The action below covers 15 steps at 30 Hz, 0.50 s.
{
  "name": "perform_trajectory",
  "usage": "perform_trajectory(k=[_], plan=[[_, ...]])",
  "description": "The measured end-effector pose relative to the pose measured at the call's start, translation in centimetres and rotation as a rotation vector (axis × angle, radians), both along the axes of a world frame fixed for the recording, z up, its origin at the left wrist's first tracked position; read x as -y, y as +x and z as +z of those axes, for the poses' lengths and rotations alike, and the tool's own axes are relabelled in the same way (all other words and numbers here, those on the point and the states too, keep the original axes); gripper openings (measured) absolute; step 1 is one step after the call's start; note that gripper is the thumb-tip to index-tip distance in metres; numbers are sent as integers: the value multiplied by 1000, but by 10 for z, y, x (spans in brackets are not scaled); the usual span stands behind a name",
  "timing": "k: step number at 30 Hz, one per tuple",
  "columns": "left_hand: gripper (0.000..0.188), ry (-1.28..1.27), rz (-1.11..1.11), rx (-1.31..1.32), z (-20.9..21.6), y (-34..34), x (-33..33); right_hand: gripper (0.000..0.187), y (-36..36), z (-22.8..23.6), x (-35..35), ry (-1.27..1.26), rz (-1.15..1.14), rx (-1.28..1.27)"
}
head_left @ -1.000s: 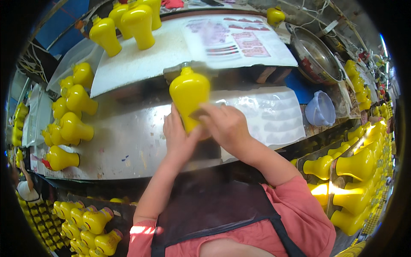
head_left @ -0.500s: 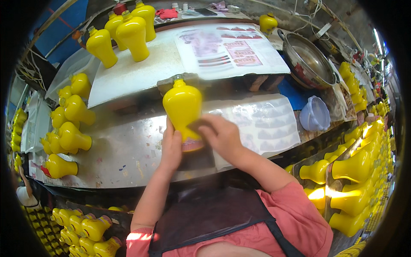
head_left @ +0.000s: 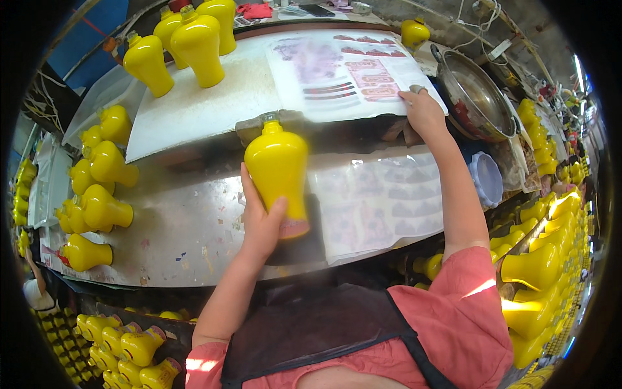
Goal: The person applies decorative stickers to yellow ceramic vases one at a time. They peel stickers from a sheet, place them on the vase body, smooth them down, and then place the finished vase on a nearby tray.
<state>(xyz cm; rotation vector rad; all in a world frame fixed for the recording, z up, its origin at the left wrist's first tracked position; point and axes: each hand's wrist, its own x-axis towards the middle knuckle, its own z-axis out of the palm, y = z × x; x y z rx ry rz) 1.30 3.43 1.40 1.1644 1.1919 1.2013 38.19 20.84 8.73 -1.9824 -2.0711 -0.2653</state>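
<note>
A glossy yellow bottle with a clear neck and a pinkish patterned band round its base stands out in front of me, over the metal table. My left hand is wrapped round its lower part, the thumb across the front. Out to the far right, my right hand reaches to the right edge of a white sheet printed with pink, purple and dark red decals. Its fingers are bent together, with a small greyish piece at them that I cannot make out. A second, paler decal sheet lies on the table below my right forearm.
Several yellow bottles stand on the raised white board; more lie along the left. A wide metal pan and a pale blue bucket sit at the right. Racks of yellow bottles flank the table.
My right hand has left the bottle's lower side and moved up and right to the printed sheet. My left hand still holds the bottle, its base now a little lower and further right.
</note>
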Motion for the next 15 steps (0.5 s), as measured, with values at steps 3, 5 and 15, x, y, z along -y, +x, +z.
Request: perform_trajectory(k=[3, 5, 15], plan=[[96, 44, 22, -65, -5, -2, -1, 35, -1, -5, 17, 24, 53, 31], [99, 99, 59, -141, -9, -3, -3, 37, 1, -12, 31, 56, 113, -16], [85, 31, -28, 262, 2, -12, -10, 22, 20, -38, 25, 176, 228, -270]])
